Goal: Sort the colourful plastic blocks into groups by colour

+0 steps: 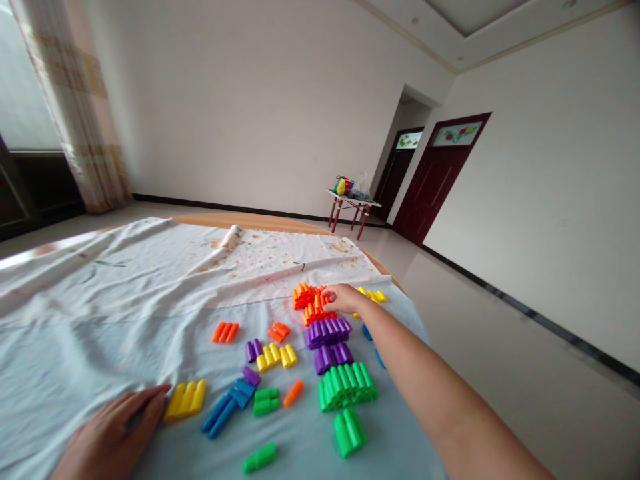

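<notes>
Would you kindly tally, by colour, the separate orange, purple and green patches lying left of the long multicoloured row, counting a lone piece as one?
Orange patches: 3
Purple patches: 2
Green patches: 2
Total: 7

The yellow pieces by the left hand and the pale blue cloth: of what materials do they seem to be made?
Yellow pieces: probably plastic, smooth and perhaps slightly glossy, judging by their bright, even colour and rounded, tube-like shape. Pale blue cloth: a matte textile, shown by its soft folds and creases; whether cotton or synthetic, I cannot tell.
</notes>
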`<state>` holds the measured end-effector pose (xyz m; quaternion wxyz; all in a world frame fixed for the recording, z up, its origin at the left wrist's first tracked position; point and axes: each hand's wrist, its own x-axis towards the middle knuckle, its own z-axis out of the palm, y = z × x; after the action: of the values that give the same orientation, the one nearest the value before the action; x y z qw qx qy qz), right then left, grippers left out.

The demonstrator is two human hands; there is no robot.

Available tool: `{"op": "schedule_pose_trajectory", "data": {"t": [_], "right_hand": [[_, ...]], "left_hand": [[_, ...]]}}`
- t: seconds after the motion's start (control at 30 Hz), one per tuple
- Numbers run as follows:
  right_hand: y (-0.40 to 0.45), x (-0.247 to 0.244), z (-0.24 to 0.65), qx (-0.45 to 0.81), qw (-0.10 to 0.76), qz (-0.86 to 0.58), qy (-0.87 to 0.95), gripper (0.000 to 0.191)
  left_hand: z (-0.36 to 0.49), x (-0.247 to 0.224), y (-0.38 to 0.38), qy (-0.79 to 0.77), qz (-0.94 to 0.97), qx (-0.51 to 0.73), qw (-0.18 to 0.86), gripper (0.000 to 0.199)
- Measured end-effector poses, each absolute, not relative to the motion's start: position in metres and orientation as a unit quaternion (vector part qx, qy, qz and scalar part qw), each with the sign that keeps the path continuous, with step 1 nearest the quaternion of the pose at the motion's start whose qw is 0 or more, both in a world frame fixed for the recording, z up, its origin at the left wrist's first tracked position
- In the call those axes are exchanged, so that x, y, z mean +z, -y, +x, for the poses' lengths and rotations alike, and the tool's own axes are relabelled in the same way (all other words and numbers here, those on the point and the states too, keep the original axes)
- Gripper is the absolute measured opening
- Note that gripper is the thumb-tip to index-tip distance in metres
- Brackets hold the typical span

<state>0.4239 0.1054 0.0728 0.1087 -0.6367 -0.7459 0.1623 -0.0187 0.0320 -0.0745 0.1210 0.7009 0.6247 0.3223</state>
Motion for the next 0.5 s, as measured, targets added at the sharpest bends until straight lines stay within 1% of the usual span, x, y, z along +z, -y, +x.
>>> {"op": "schedule_pose_trajectory", "data": {"t": [0.27, 0.37, 0.5], "right_hand": [[-0.105, 0.064, 0.408, 0.157, 0.107, -0.637, 0.747, 0.041], [-0.102, 0.068, 0.409, 0.147, 0.110, -0.648, 0.739, 0.045], [-0.089, 0.084, 0.402, 0.119, 0.138, -0.656, 0.733, 0.042]], "left_hand": [[-0.014, -0.070, -0.031, -0.636, 0.695, 0.319, 0.106, 0.030], [-0.009, -0.059, -0.027, -0.629, 0.696, 0.325, 0.117, 0.029], [0.001, -0.038, -0.018, -0.636, 0.692, 0.312, 0.138, 0.034]]}}
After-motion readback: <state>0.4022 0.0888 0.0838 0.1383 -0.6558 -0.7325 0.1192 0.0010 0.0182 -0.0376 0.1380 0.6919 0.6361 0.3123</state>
